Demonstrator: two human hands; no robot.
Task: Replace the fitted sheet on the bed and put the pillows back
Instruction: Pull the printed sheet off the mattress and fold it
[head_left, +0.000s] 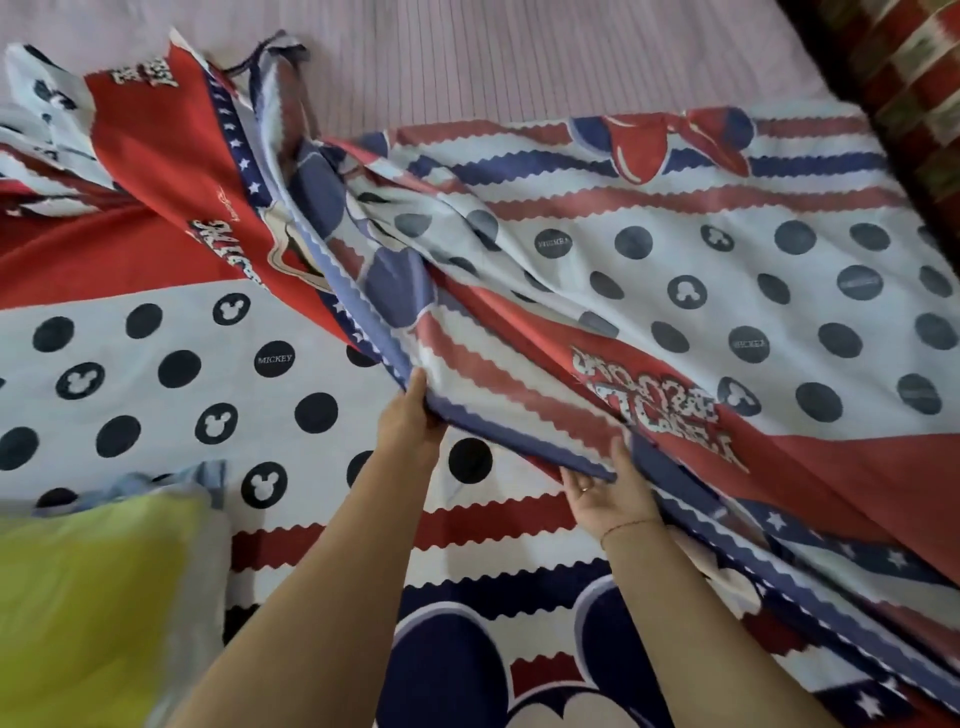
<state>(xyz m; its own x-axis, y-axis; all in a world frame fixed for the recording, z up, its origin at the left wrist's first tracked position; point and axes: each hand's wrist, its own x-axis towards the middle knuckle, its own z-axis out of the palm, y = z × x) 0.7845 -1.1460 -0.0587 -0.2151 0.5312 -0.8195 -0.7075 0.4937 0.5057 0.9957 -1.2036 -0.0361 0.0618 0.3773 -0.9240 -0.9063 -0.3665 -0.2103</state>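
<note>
Spreading Mickey-print sheet (519, 384) | left hand (410, 415) gripped folded edge | right hand (608, 499) pinched same edge just beside | step likely needed even lift, fold thrown toward striped mattress (519, 52) beyond hands

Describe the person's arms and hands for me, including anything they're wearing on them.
Both forearms are bare, with no sleeves or gloves in view. The left hand shows no jewellery. The right hand has a thin ring on one finger and a fine reddish string bracelet at the wrist.
</note>
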